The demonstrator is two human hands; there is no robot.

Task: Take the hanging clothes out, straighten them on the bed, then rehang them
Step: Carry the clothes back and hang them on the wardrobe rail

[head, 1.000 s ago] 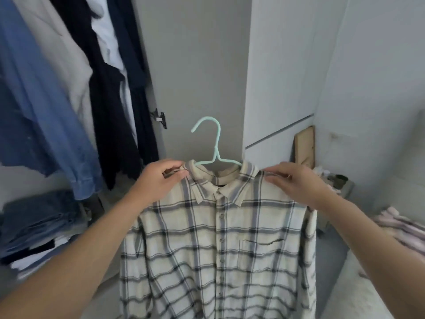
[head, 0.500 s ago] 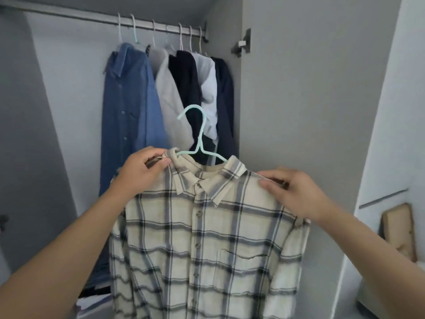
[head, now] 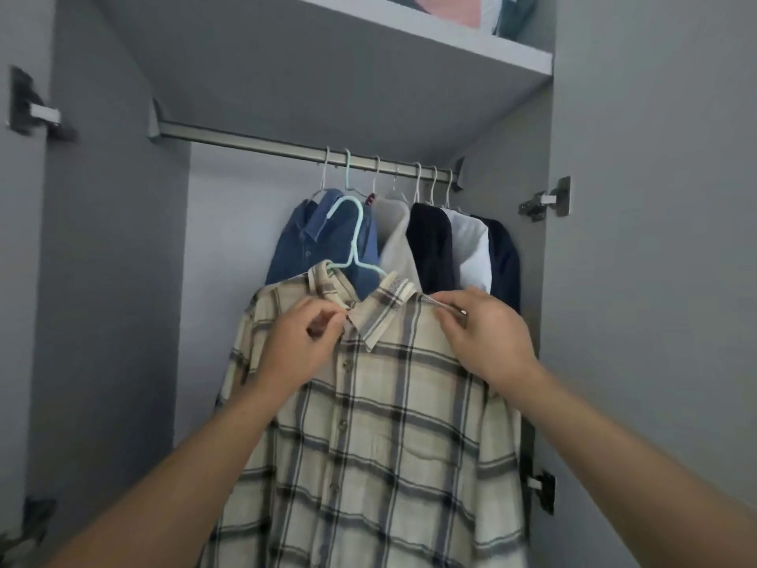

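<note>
Hidden: the shirt [head: 368, 444] runs off the bottom edge, so its hem cannot be seen; its left sleeve hangs behind the left forearm, and the hanger [head: 352, 243] shows only its hook and neck, its arms being inside the shirt.
Hard to make out: what lies on the shelf [head: 409, 55] is cut by the top edge, only pink and dark blue-green patches; whether the hook touches anything cannot be told.
Shirt place: held up in front of the open wardrobe, below the rail [head: 286, 151], overlapping the hung clothes.
Shirt axis: long axis vertical, collar up, button front facing the camera, shoulders tilted slightly, the right one lower.
Hanger: pale green, hook upright, curving to the left, its top below the rail and in front of the blue shirt [head: 303, 243].
Left hand [head: 295, 346]: fingers curled, thumb and forefinger pinching the shirt front beside the collar.
Right hand [head: 479, 338]: fingers bent together, gripping the shirt's shoulder just beside the collar.
Rail load: from the left, the blue shirt, a grey one [head: 395, 239], a black one [head: 430, 248], a white one [head: 471, 252] and a navy one [head: 506, 264], bunched at the right end.
Doors: hinges [head: 545, 198] on both sides.
</note>
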